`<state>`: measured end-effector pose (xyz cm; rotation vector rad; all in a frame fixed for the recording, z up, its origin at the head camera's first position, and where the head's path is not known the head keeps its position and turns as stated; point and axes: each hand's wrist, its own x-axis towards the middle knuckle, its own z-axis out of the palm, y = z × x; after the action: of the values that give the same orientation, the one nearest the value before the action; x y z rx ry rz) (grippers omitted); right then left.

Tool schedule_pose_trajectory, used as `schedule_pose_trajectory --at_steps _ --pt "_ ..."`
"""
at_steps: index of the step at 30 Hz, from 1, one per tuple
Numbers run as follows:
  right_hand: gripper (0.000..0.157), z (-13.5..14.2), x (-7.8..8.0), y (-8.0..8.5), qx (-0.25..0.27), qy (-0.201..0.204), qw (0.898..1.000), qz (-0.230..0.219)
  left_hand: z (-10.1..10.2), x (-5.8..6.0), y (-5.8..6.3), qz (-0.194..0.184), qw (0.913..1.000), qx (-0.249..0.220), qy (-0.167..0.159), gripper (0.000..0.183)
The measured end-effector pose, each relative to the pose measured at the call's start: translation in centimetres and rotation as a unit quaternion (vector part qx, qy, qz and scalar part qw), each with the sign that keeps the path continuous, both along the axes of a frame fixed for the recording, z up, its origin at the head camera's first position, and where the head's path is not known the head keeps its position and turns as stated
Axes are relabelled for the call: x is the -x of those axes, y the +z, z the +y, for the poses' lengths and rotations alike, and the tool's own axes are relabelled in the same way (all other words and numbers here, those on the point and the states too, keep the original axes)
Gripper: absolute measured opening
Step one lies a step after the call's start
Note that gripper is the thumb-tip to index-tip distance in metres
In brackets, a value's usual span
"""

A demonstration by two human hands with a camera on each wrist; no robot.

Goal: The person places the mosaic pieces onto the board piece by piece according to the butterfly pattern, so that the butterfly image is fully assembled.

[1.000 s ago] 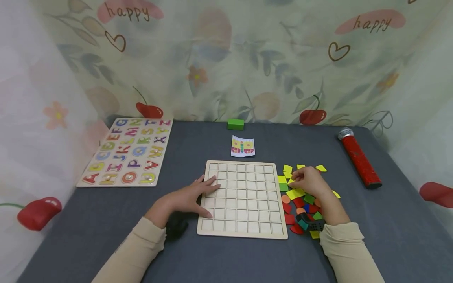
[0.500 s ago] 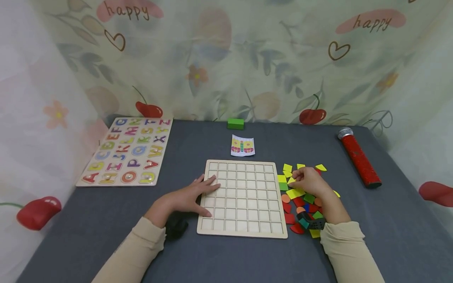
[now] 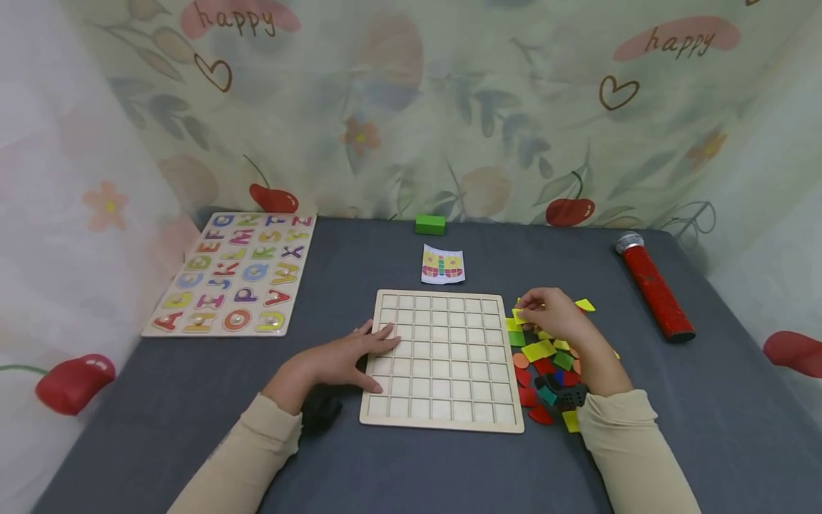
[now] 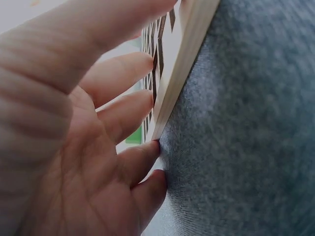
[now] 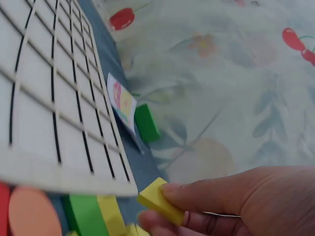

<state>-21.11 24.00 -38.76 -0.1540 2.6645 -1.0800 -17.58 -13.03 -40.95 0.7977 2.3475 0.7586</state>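
My left hand (image 3: 343, 358) rests at the left edge of a wooden grid board (image 3: 443, 425), its fingers spread; in the left wrist view the fingertips touch the board's rim and the table. The right hand (image 3: 555, 314) pinches a small yellow block (image 5: 161, 200) between thumb and fingers, above the board's right side edge. Below and around it lies a heap of flat coloured pieces: a green piece (image 3: 516, 339), yellow ones, red ones and orange discs (image 3: 521, 360). Part of the heap is hidden by my right hand and wrist.
A picture card (image 3: 443, 265) with a butterfly pattern lies beyond the board, a green block (image 3: 430, 225) behind it. An alphabet board (image 3: 231, 275) lies at the left. A red microphone (image 3: 655, 289) lies at the right. Printed cloth (image 3: 411, 157) hangs behind the table.
The right hand has lifted from the heap and shifted left toward the board, a yellow block now in its fingers. My left hand has stayed in place.
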Motion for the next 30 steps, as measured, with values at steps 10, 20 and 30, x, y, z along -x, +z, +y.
schedule_pose_trajectory --at_steps 10,20,30 --pt "0.018 -5.6 2.3 -0.3 0.101 0.053 0.993 -0.008 0.1 0.0 0.1 0.002 0.9999 0.005 -0.010 0.080" --pt "0.018 -12.9 4.3 -1.4 0.130 0.120 0.984 -0.010 -0.2 0.0 0.5 -0.007 0.9999 0.010 -0.010 0.077" --pt "0.012 -17.4 5.6 -2.9 0.119 0.131 0.984 -0.005 -0.1 0.0 0.2 -0.009 0.9999 0.008 -0.011 0.076"
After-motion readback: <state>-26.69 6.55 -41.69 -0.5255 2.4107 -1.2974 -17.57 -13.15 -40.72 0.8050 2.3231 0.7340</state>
